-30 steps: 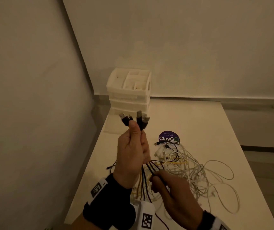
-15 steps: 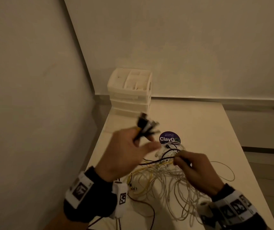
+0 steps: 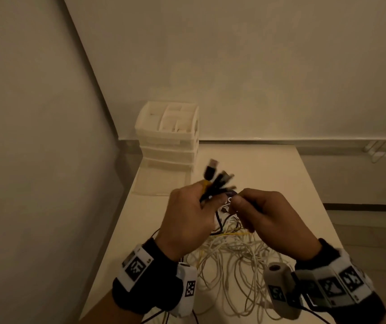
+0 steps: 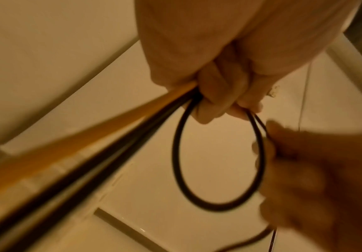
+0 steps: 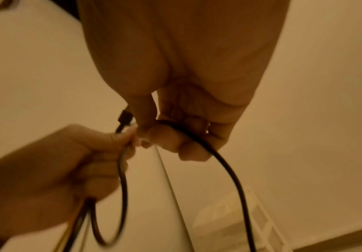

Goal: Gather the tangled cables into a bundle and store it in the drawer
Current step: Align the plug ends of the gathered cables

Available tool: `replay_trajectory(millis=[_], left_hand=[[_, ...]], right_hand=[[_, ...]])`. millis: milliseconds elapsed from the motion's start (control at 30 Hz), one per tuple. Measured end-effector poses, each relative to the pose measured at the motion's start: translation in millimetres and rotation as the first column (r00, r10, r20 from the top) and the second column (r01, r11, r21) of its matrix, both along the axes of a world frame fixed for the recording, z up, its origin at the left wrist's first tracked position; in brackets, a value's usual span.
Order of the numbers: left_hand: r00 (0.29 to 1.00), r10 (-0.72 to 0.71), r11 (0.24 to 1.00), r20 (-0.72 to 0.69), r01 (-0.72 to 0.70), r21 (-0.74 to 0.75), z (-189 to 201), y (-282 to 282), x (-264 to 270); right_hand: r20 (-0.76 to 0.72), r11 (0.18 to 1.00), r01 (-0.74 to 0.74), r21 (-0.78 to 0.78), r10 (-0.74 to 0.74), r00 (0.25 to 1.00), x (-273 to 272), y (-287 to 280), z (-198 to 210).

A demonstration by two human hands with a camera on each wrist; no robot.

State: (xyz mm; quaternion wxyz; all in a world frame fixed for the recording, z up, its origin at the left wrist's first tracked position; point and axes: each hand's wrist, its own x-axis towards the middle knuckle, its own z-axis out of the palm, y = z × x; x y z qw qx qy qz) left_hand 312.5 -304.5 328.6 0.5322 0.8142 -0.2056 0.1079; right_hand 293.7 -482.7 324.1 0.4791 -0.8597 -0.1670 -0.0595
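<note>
1. Head view: left hand [image 3: 188,220] gripping plug ends [image 3: 213,181]; right hand [image 3: 266,213], down at the white tangle [image 3: 234,260] half a second back, now up beside it. Drawer unit [image 3: 171,136] far along worktop [image 3: 269,169].
2. Left wrist: fingers [image 4: 216,95] curled round cables, black loop [image 4: 197,170] hanging.
3. Right wrist: fingers [image 5: 165,141] pinching black cable [image 5: 229,170]. Coiling started, storing far off.

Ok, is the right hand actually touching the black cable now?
Touching. In the right wrist view, the right hand has its fingers curled round the black cable, which runs out from under them; the head view agrees.

black and yellow cables [image 3: 213,185], white cables [image 3: 234,260], white drawer unit [image 3: 171,146], cream table [image 3: 280,174].
</note>
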Motion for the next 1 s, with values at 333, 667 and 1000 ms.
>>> replay_trajectory(millis=[333,667,1000], left_hand=[[0.914,0.39,0.913,0.107,-0.37,-0.172,34,69,44],[0.995,0.055,0.995,0.077,-0.061,0.077,8,22,9],[0.995,-0.08,0.995,0.052,0.076,0.062,1,-1,8]], right_hand=[[-0.089,0.976,0.176,0.125,-0.166,0.982,-2,-44,-96],[-0.064,0.963,0.225,0.145,-0.218,0.974,-10,-18,-57],[-0.073,0.967,-0.059,0.246,0.079,0.994,-10,-9,-4]])
